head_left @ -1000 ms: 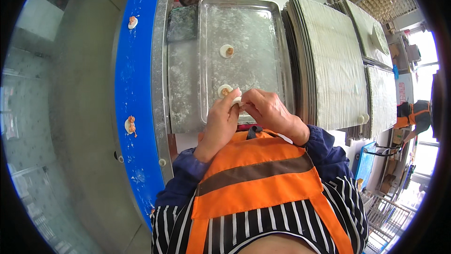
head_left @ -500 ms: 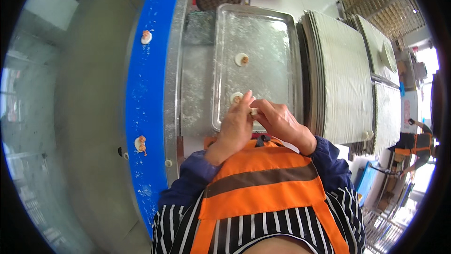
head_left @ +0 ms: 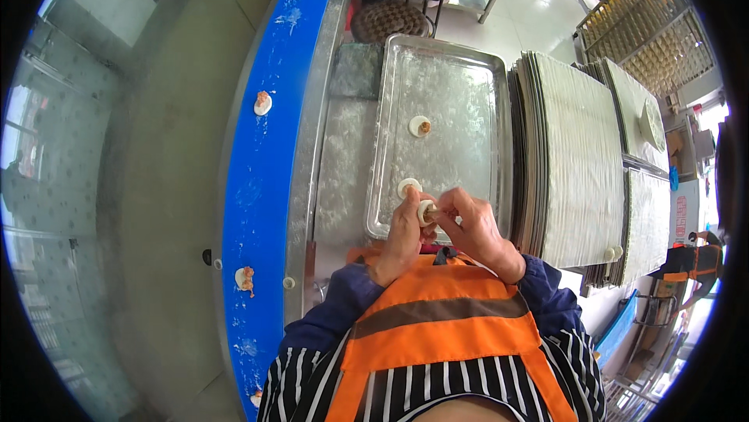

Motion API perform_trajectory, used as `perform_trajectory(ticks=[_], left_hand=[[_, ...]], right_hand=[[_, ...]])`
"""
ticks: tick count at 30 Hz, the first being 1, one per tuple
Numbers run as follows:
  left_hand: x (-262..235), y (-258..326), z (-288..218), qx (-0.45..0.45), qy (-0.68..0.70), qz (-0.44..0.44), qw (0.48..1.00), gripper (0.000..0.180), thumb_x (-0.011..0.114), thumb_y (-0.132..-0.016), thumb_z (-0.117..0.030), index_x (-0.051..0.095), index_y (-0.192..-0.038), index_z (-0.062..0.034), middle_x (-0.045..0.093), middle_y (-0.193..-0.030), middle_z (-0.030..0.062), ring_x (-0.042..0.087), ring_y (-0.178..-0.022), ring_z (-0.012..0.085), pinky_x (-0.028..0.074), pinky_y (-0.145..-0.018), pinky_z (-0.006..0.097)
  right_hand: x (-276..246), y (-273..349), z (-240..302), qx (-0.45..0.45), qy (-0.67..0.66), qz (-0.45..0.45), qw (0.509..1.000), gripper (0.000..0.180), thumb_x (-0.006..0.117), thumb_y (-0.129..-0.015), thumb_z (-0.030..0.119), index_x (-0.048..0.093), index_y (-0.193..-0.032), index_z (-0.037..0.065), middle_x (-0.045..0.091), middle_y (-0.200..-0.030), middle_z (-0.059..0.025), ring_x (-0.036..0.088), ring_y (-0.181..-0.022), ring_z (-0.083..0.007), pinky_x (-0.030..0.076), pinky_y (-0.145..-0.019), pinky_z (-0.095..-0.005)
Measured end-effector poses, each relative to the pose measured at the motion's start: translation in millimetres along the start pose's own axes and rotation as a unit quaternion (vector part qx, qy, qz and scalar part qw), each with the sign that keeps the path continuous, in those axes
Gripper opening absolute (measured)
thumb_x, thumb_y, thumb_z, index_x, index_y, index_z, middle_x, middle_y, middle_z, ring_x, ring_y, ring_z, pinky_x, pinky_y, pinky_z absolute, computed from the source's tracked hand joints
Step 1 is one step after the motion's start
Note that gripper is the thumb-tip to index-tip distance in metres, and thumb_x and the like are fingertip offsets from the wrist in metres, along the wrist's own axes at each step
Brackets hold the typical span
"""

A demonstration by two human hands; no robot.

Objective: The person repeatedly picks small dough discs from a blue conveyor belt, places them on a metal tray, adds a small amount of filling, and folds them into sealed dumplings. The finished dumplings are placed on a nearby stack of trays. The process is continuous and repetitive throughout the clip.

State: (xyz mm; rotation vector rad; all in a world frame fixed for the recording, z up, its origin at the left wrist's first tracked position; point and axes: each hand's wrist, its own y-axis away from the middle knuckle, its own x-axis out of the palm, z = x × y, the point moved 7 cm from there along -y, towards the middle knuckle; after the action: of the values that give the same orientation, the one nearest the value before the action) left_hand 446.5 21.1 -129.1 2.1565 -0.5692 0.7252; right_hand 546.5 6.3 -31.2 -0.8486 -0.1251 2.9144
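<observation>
Our left fingers (head_left: pixel 411 201) grip the wrapper (head_left: pixel 424 208); whether our right fingers (head_left: pixel 456 201) pinch it, we cannot tell. Probably light, soft, easily torn: best held by its rim.

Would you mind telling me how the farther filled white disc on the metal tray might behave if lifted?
The white disc looks thin and doughy, so it would probably sag. Its brown filling sits off-centre, so it may tilt that way. Whitish dusting on the metal tray suggests it might not stick.
</observation>
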Motion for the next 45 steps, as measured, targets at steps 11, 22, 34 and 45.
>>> perform_trajectory(ticks=[11,22,34,45], left_hand=[[-20,-14,-14,-0.088,-0.030,-0.013,0.996,0.051,0.041,-0.100,-0.058,0.056,-0.099,-0.0096,0.043,-0.063,-0.0028,0.036,-0.046,0.0060,0.028,-0.040,0.022],[-20,-38,-37,-0.030,-0.028,0.020,0.999,0.039,0.039,-0.103,-0.050,0.052,-0.096,-0.0135,0.047,-0.066,-0.0030,0.038,-0.047,0.0045,0.031,-0.039,0.020],[-37,-61,-64,0.007,-0.096,-0.044,0.994,0.045,0.034,-0.104,-0.049,0.051,-0.090,-0.0092,0.049,-0.058,0.0005,0.045,-0.043,0.0069,0.037,-0.037,0.022],[-42,-73,-79,0.000,-0.216,-0.006,0.976,0.050,0.036,-0.103,-0.053,0.054,-0.095,-0.0072,0.054,-0.061,0.0012,0.052,-0.045,0.0082,0.040,-0.038,0.022]], right_hand=[[18,-29,-5,-0.062,0.054,0.076,0.994,0.008,0.065,-0.084,0.001,0.058,-0.087,0.003,0.061,-0.076,-0.0148,0.063,-0.067,-0.0331,0.049,-0.056,-0.0396],[16,-59,-19,-0.035,0.044,0.095,0.994,0.008,0.068,-0.084,0.003,0.062,-0.090,0.003,0.060,-0.077,-0.0136,0.062,-0.067,-0.0324,0.050,-0.058,-0.0382],[27,-89,-27,-0.034,0.006,0.110,0.993,0.010,0.066,-0.085,0.000,0.062,-0.094,0.001,0.062,-0.078,-0.0140,0.063,-0.066,-0.0319,0.049,-0.057,-0.0365],[32,-104,-27,-0.128,0.041,0.154,0.979,0.019,0.070,-0.076,-0.006,0.060,-0.090,0.002,0.059,-0.075,-0.0108,0.061,-0.064,-0.0299,0.049,-0.055,-0.0370]])
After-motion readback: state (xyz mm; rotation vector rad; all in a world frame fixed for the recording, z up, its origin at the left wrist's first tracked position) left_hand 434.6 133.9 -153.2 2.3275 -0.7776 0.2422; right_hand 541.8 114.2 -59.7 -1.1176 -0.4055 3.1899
